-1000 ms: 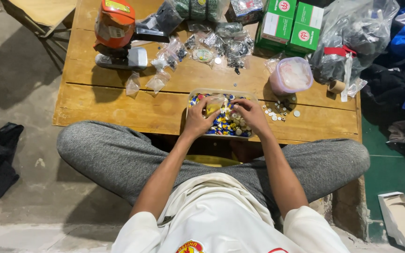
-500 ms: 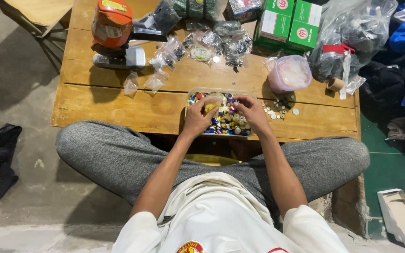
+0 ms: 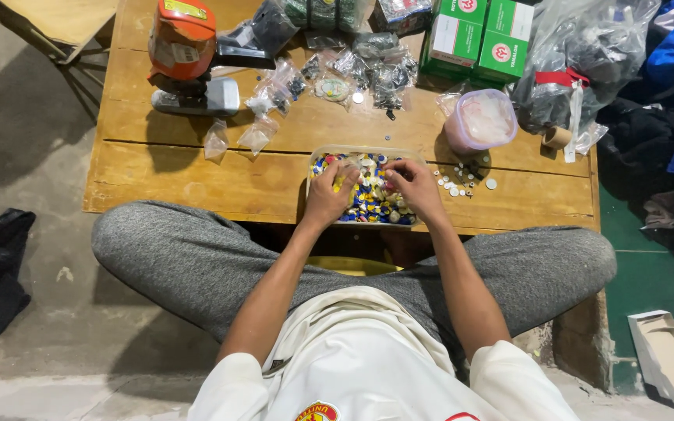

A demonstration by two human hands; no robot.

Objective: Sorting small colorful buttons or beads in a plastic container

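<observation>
A clear plastic tray (image 3: 315, 156) full of small coloured pieces, blue, yellow, white and red, sits near the front edge of a low wooden table (image 3: 196, 168). My left hand (image 3: 329, 195) rests in the tray's left half, fingers curled among the pieces. My right hand (image 3: 413, 187) lies over the tray's right half, fingertips pinched together on something too small to make out. A few small white round pieces (image 3: 455, 185) lie loose on the wood just right of the tray.
An orange and grey tool (image 3: 185, 54) stands at the table's back left. Small clear bags (image 3: 259, 132) lie scattered mid-table. A lidded pink tub (image 3: 481, 121), green boxes (image 3: 477, 39) and a large bag of dark parts (image 3: 579, 54) crowd the back right. My crossed legs are under the front edge.
Both hands stay in the tray. The fingers have shifted slightly among the pieces, and the right hand's fingertips have drawn together.
</observation>
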